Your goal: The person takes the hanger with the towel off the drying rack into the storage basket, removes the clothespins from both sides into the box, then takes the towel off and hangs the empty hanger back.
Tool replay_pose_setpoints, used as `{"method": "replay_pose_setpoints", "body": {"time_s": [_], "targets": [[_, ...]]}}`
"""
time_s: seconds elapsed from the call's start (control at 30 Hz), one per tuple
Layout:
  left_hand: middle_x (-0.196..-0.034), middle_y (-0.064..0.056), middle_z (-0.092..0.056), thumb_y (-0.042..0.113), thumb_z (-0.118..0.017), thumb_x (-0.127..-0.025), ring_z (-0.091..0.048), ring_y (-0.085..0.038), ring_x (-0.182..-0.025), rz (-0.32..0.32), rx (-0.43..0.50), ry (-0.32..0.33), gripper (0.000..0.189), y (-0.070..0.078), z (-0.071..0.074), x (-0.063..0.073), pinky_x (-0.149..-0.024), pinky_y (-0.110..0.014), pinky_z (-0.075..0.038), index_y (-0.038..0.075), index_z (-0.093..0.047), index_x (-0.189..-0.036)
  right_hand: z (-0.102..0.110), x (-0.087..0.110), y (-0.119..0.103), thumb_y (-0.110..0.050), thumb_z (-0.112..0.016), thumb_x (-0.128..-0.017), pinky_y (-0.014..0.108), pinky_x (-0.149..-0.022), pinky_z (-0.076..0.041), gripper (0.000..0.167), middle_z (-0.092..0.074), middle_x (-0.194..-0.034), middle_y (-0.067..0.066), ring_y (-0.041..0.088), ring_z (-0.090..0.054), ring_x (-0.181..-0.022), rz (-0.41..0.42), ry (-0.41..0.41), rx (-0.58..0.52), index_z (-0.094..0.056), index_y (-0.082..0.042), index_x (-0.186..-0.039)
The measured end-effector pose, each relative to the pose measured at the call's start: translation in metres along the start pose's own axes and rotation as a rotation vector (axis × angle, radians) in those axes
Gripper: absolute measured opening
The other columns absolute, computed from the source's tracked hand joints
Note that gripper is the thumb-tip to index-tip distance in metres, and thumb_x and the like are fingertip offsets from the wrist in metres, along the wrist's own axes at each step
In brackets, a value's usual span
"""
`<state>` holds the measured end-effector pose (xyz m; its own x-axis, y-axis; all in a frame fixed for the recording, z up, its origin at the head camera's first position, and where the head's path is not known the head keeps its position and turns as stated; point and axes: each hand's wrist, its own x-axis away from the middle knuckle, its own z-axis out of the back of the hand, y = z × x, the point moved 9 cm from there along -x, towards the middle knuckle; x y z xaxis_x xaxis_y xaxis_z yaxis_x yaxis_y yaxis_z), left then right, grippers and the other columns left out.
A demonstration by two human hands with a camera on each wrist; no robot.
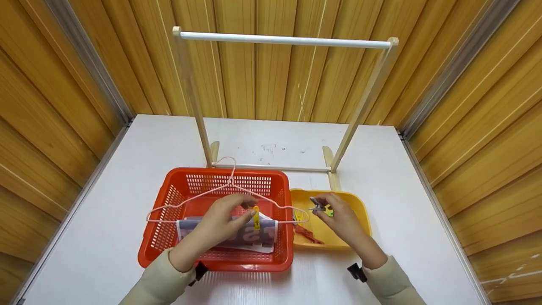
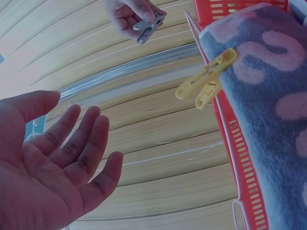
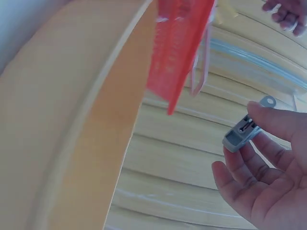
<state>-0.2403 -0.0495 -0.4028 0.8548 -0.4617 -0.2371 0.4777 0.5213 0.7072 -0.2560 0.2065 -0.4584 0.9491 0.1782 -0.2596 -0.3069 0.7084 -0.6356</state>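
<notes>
Head view: grey clothespin (image 1: pixel 316 205), pinched in right hand (image 1: pixel 336 209) over yellow tray (image 1: pixel 332 236), points left; right wrist view shows long axis slanting. Yellow clothespin (image 1: pixel 256 218) bites towel (image 1: pixel 264 238) edge, handles jutting off; left hand (image 1: pixel 226 218) near, fingers apart. Pink hanger (image 1: pixel 231 181) spans red basket (image 1: pixel 250 267), ends overhanging side rims. White table (image 1: pixel 406 212) stretches right of tray.

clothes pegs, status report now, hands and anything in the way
Left hand empty, apart from yellow peg clipped on towel. Right hand pinching gray peg, not yet clipped. Hanger end juts over yellow bin edge, possibly in the way.
</notes>
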Motion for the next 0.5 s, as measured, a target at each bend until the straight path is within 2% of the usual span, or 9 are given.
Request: {"method": "replay_pose_setpoints", "body": {"time_s": [0.17, 0.33, 0.5], "targets": [[-0.114, -0.006, -0.075, 0.018, -0.068, -0.099, -0.069, -0.025, -0.108, 0.022, -0.012, 0.0, 0.02, -0.004, 0.005, 0.002, -0.097, -0.048, -0.057, 0.009, -0.071, -0.117, -0.007, -0.012, 0.016, -0.002, -0.075, -0.09, 0.05, -0.087, -0.059, 0.023, -0.068, -0.101, 0.012, 0.024, -0.066, -0.091, -0.024, -0.147, 0.07, -0.067, 0.0, -0.112], [-0.115, -0.005, -0.075, 0.02, -0.067, -0.099, -0.069, -0.023, -0.109, 0.058, 0.001, -0.006, 0.021, -0.008, 0.007, 0.004, -0.098, -0.048, -0.058, 0.01, -0.071, -0.117, -0.026, -0.023, 0.037, -0.004, -0.074, -0.091, 0.048, -0.087, -0.059, 0.02, -0.07, -0.102, 0.014, 0.025, -0.066, -0.09, -0.036, -0.281, 0.172, -0.067, 0.0, -0.11], [-0.115, -0.007, -0.075, 0.019, -0.067, -0.099, -0.069, -0.023, -0.107, 0.046, -0.013, 0.0, 0.022, -0.008, 0.008, 0.005, -0.096, -0.047, -0.058, 0.007, -0.071, -0.117, -0.045, -0.028, 0.053, -0.004, -0.076, -0.088, 0.046, -0.083, -0.058, 0.02, -0.071, -0.097, 0.013, 0.023, -0.063, -0.085, -0.018, -0.381, 0.287, -0.067, -0.001, -0.106]]}}
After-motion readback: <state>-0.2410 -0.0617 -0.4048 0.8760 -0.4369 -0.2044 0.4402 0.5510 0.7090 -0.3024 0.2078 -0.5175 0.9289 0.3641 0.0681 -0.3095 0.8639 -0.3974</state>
